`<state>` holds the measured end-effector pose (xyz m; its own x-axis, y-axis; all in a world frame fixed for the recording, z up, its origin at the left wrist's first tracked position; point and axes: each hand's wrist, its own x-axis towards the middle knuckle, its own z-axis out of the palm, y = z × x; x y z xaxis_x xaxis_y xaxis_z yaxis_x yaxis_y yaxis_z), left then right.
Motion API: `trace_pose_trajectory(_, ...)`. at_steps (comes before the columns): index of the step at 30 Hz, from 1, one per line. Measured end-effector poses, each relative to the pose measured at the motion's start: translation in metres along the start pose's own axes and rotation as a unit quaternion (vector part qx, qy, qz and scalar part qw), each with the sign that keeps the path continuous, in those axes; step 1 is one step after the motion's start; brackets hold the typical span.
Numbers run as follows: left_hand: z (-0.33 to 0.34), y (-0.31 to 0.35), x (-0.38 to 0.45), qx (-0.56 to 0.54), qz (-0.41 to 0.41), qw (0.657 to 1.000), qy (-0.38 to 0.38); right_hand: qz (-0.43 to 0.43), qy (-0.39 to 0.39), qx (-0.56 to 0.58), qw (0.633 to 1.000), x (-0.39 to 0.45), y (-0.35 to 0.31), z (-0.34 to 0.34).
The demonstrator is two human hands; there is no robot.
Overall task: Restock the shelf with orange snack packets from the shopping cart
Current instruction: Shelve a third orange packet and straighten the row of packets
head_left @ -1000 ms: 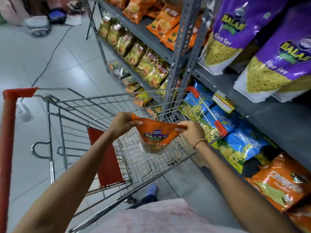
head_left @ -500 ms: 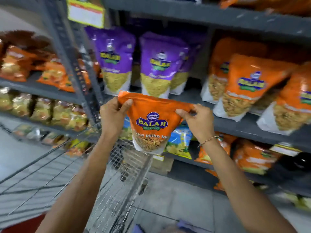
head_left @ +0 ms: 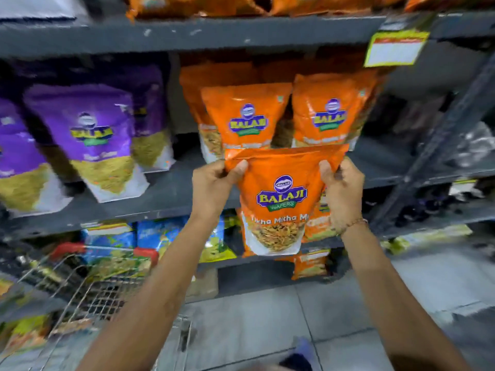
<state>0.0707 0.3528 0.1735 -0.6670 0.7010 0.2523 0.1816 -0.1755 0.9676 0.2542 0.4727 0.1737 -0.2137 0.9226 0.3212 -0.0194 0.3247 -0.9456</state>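
Note:
I hold an orange Balaji snack packet (head_left: pixel 281 199) upright by its two top corners, just in front of and below the grey middle shelf (head_left: pixel 166 199). My left hand (head_left: pixel 214 186) pinches the top left corner, and my right hand (head_left: pixel 342 188) grips the top right corner. Two matching orange packets (head_left: pixel 246 116) stand side by side on that shelf directly behind the held one. The wire shopping cart (head_left: pixel 88 287) with red corner caps sits at the lower left, its inside hidden by blur.
Purple Balaji packets (head_left: pixel 88 135) fill the shelf's left half. Blue packets (head_left: pixel 112 236) and more orange ones (head_left: pixel 310 261) sit on the lower shelf. A yellow price tag (head_left: pixel 393 49) hangs from the upper shelf. A dark upright post (head_left: pixel 439 145) stands at right. Grey floor tiles lie below.
My view swung from the cart to the shelf. Both hands lifted the orange packet out of the cart and carried it rightward, up to the orange packets on the middle shelf.

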Motion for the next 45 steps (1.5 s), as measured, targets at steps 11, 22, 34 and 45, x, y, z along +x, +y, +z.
trace_pose_trajectory(11,0.207,0.039,0.049,-0.053,0.003,0.999,-0.011,-0.018,-0.001,0.050,0.999,0.192,0.016,-0.120)
trace_pose_trajectory(22,0.304,0.040,0.107,0.018,0.023,0.998,-0.054,0.013,0.075,0.022,0.997,0.303,0.048,-0.163)
trace_pose_trajectory(34,0.336,0.021,0.139,0.073,0.045,0.994,-0.072,0.064,0.112,-0.039,0.991,0.342,0.077,-0.162)
trace_pose_trajectory(45,0.215,-0.022,0.079,0.133,0.030,0.990,-0.025,-0.064,0.129,0.024,0.989,0.165,0.085,-0.086)
